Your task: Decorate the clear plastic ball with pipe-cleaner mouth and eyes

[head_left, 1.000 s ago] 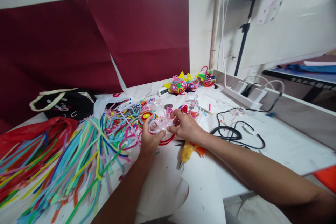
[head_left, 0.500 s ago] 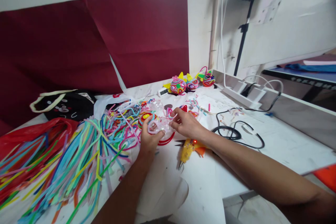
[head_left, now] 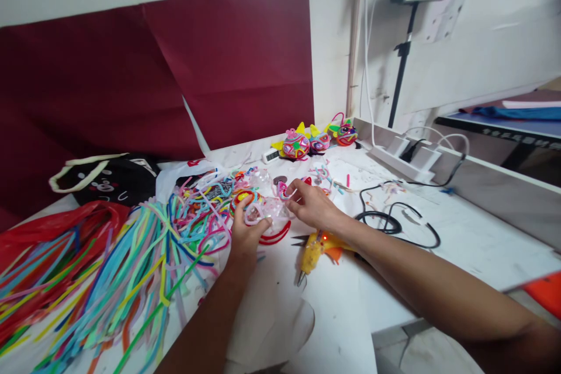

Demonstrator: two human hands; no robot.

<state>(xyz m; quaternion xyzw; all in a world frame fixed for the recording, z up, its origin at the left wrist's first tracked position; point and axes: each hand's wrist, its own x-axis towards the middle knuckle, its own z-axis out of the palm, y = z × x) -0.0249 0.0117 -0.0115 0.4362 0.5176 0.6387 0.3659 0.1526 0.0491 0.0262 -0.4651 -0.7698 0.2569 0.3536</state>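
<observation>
In the head view, the left hand (head_left: pixel 246 229) holds a clear plastic ball (head_left: pixel 276 210) above the white surface (head_left: pixel 333 315), its fingers curved around the ball's left end, thumb on the near side. A pale pink strip (head_left: pixel 250 214) loops around that end. The right hand (head_left: pixel 312 208) is at the ball's right side, thumb and index finger drawn close together; whether they pinch anything, I cannot tell. Red fuzzy stems (head_left: pixel 277 236) curve just below the ball. A yellow glue gun (head_left: pixel 311 252) lies near the right forearm, a red light glowing on it. Left of the hands spreads a heap of coloured fuzzy stems (head_left: pixel 144 257), beside a red plastic bag (head_left: pixel 103 214). Decorated round ornaments (head_left: pixel 296 145) stand at the back, next to a small white timer (head_left: pixel 270 156).
</observation>
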